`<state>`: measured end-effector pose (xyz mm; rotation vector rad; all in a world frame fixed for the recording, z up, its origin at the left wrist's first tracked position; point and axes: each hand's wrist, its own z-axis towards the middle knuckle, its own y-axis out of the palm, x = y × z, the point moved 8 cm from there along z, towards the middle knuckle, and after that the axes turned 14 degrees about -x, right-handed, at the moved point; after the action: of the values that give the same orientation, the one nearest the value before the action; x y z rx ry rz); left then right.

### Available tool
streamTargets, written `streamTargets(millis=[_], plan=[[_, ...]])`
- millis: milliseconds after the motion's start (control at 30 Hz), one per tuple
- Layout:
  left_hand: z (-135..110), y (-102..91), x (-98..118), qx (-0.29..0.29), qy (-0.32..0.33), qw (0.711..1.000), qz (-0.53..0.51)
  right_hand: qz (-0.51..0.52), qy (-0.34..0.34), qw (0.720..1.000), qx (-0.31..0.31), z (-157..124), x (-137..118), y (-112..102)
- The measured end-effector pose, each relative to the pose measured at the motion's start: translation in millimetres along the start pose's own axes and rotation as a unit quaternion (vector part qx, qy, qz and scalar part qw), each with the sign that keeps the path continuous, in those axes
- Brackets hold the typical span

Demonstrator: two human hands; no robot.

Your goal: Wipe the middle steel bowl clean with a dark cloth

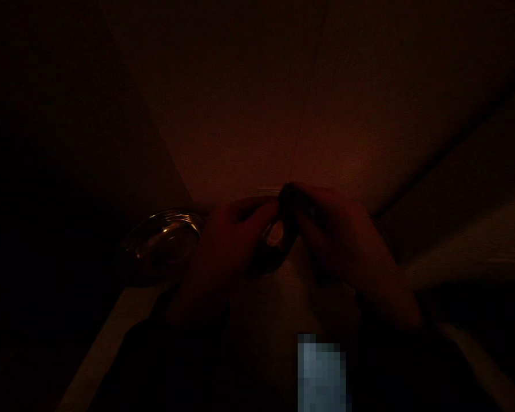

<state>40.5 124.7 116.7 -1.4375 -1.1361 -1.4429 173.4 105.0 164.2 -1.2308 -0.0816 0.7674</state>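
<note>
The scene is very dark. My left hand (240, 232) and my right hand (337, 229) meet near the middle of the view, with fingers bent and closed toward each other. Between them is a small dark object (286, 197), whose kind I cannot make out; both hands' fingertips are on it. Just below the fingers a round, dark form with a pale spot (275, 233) shows, perhaps a dish, partly covered by my left hand. A shiny metal bowl (163, 240) sits to the left, its right side hidden behind my left wrist.
Behind the hands rises a brownish flat surface (249, 131) with a faint vertical seam. A dark diagonal edge (446, 149) runs along the right. Pale strips of surface (115, 320) show at lower left. A bright pixelated patch (321, 375) covers the bottom.
</note>
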Motion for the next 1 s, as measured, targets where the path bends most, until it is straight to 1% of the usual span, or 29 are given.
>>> streamTargets(millis=[67,100,233,300,400,467,500,533,600,667,700,767,833,900,1000], plan=[[0,2.4,0,-0.007,-0.002,1.000,-0.001,0.005,0.023,1.000,-0.003,1,7,0],[0,2.2,-1,-0.005,-0.007,1.000,0.002,0.005,0.020,1.000,-0.007,1,6,1],[1,-1.4,-3,0.002,-0.019,1.000,0.017,-0.011,-0.042,0.999,-0.019,-2,-14,0],[2,-2.7,-2,0.000,-0.007,1.000,0.026,-0.003,-0.053,0.998,-0.015,-3,-16,-1],[2,-2.4,1,-0.003,0.010,1.000,0.025,0.010,-0.009,1.000,0.001,0,-1,-2],[2,-0.3,1,-0.011,0.005,1.000,0.017,0.003,0.020,1.000,0.002,1,7,0],[1,0.4,0,-0.012,-0.004,1.000,0.018,-0.001,0.022,1.000,-0.002,1,7,1],[1,0.1,0,-0.009,-0.012,1.000,0.024,-0.004,0.014,1.000,-0.006,1,4,1],[0,-1.5,1,-0.001,-0.019,0.999,0.038,-0.012,-0.022,1.000,-0.013,-1,-6,1],[1,-1.7,2,-0.006,-0.010,0.999,0.040,-0.016,-0.058,0.998,-0.019,-3,-16,1],[1,-1.5,2,-0.010,-0.005,0.999,0.038,-0.014,-0.063,0.998,-0.020,-3,-18,0],[2,-0.7,2,-0.017,0.004,0.999,0.030,-0.006,-0.043,0.999,-0.011,-2,-12,-1],[2,-0.1,1,-0.016,0.005,1.000,0.024,0.000,0.000,1.000,0.003,0,0,-1],[3,1.1,1,-0.014,0.005,1.000,0.014,0.001,0.027,1.000,0.007,2,11,1],[3,3.2,-2,-0.013,-0.005,1.000,-0.019,0.013,0.028,0.999,0.008,4,18,3]])
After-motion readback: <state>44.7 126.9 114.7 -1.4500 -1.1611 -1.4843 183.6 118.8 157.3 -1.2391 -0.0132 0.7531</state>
